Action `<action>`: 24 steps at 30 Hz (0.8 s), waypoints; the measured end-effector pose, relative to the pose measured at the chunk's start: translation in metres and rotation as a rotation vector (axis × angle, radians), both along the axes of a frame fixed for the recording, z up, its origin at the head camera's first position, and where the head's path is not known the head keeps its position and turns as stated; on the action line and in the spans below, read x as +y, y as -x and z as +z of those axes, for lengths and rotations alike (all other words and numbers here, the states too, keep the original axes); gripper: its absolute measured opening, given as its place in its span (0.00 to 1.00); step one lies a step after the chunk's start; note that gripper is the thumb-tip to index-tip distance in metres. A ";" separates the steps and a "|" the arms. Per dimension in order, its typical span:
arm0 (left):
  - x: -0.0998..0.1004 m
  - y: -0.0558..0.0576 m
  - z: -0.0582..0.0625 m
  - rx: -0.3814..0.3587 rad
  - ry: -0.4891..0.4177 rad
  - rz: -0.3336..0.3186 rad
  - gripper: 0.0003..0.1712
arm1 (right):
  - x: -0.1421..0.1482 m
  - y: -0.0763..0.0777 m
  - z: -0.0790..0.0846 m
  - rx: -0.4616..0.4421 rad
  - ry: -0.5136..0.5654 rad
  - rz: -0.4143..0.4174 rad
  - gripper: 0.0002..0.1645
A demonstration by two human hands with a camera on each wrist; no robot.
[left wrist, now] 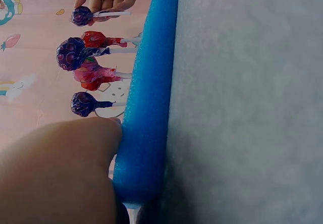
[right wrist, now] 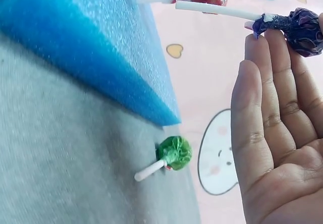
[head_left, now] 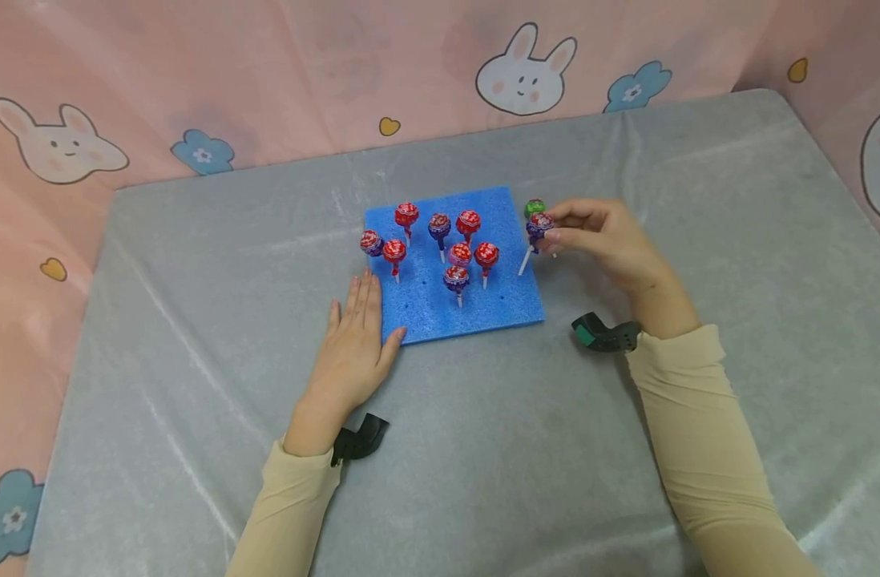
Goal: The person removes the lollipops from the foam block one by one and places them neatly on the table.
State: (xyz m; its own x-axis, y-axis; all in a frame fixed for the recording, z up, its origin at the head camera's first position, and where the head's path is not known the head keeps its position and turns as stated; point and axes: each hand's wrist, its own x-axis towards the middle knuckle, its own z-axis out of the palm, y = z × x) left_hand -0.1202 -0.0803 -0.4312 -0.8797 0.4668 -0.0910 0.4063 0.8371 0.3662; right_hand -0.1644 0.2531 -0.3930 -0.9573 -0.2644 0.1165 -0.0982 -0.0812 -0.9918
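Observation:
My right hand (head_left: 599, 240) pinches a purple-wrapped lollipop (head_left: 539, 227) by its head over the right edge of a blue foam board (head_left: 440, 320). Its white stick points down and left, apart from the foam in the right wrist view. Several lollipops stand in the board, among them a red one (head_left: 486, 255), a pink one (head_left: 459, 254) and a purple one (head_left: 456, 279). Against the board's left edge my left hand (head_left: 349, 353) lies with straight fingers, its thumb at the front left corner. A green lollipop (right wrist: 174, 152) lies on the table beside the board.
Small holes show in the front part of the foam. A grey cloth covers the table (head_left: 483, 449). Behind it hangs a pink curtain (head_left: 267, 80) with rabbits and flowers. Each wrist wears a black camera mount (head_left: 604, 333).

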 end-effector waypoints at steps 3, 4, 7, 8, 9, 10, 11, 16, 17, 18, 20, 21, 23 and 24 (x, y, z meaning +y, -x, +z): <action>0.000 0.000 0.000 -0.005 0.002 0.000 0.41 | 0.002 0.001 -0.001 -0.007 0.013 -0.013 0.15; 0.000 0.000 0.000 -0.006 0.002 0.000 0.41 | 0.003 0.001 -0.001 -0.009 0.014 -0.018 0.15; 0.000 0.000 0.000 -0.009 0.004 0.000 0.41 | 0.005 0.001 -0.002 -0.017 0.020 -0.038 0.14; 0.000 0.000 0.000 -0.010 0.004 0.000 0.41 | 0.006 0.000 -0.002 -0.018 0.019 -0.050 0.14; 0.000 0.000 0.000 -0.010 0.004 -0.001 0.41 | 0.007 0.000 -0.002 -0.020 0.018 -0.063 0.14; 0.000 0.000 0.000 -0.010 0.004 -0.001 0.41 | 0.008 0.000 -0.002 -0.024 0.028 -0.076 0.15; 0.000 0.000 0.000 -0.009 0.004 -0.001 0.41 | 0.008 0.000 -0.002 -0.029 0.040 -0.091 0.15; 0.000 0.000 0.000 -0.004 0.004 -0.005 0.41 | 0.013 0.000 -0.005 -0.064 0.113 -0.186 0.16; 0.000 0.000 0.000 -0.004 0.004 -0.006 0.41 | 0.014 0.001 -0.006 -0.074 0.121 -0.203 0.15; 0.000 0.000 0.000 -0.004 0.004 -0.006 0.41 | 0.015 0.001 -0.007 -0.083 0.124 -0.220 0.14; 0.000 0.000 0.000 -0.005 0.004 -0.005 0.41 | 0.018 0.002 -0.008 -0.108 0.138 -0.245 0.12; 0.000 0.000 0.000 -0.006 0.005 -0.005 0.41 | 0.020 0.002 -0.009 -0.119 0.146 -0.254 0.11; 0.000 0.000 0.000 -0.006 0.005 -0.004 0.41 | 0.023 0.003 -0.010 -0.141 0.163 -0.267 0.09; 0.000 0.000 0.000 -0.006 0.005 -0.004 0.41 | 0.024 0.003 -0.011 -0.152 0.178 -0.268 0.09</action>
